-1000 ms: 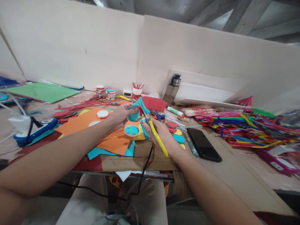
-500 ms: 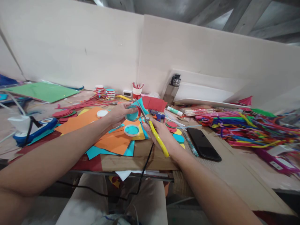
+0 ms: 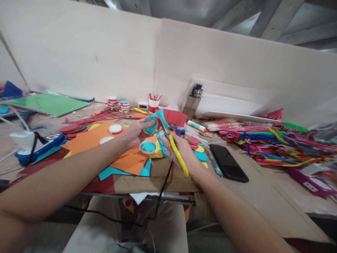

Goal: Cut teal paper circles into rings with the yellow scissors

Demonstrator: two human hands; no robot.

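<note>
My left hand (image 3: 138,132) is closed on a round, shallow piece with a turquoise face (image 3: 150,126) and a red side, raised above the papers. A strip of turquoise paper (image 3: 164,118) sticks out past its right edge. In my right hand (image 3: 183,146) are scissors with yellow handles (image 3: 177,154), their blades pointing up and away along that strip. I cannot tell how far the blades are parted. Below the hands, a white-rimmed ring with a turquoise centre (image 3: 147,147) lies on orange paper (image 3: 130,163). White-topped round lids (image 3: 115,129) rest near my left forearm.
To the right lie a black phone (image 3: 229,163), stacked paper discs (image 3: 200,156) and a heap of coloured pipe cleaners (image 3: 263,144). A dark bottle (image 3: 192,102) stands at the back. On the left are a blue-and-white device (image 3: 39,149) and green sheets (image 3: 48,103). A black cable (image 3: 164,186) hangs over the front edge.
My left hand has shifted slightly right and nearer, and the round piece shows more of its red side. A second white lid now shows beside the left forearm. The scissors have barely moved.
</note>
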